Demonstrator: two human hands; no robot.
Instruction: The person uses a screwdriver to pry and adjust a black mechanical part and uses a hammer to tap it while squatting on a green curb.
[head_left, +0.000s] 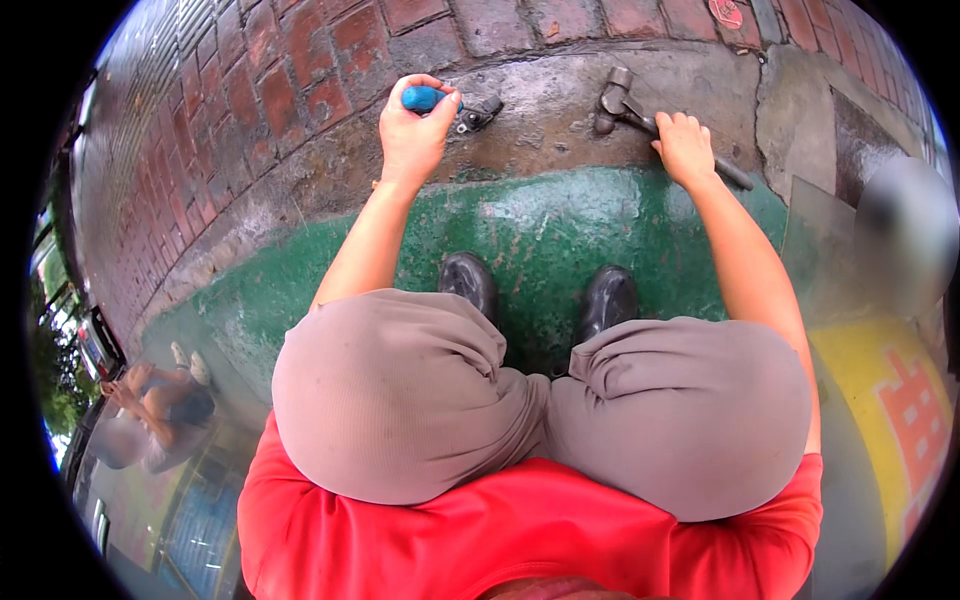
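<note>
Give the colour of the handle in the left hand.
Blue; the handle shows best in the head view.

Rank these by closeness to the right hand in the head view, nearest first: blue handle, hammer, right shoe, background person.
1. Hammer: directly under the right hand.
2. Right shoe: below and to its left.
3. Blue handle: farther left, in the left hand.
4. Background person: far left.
</note>
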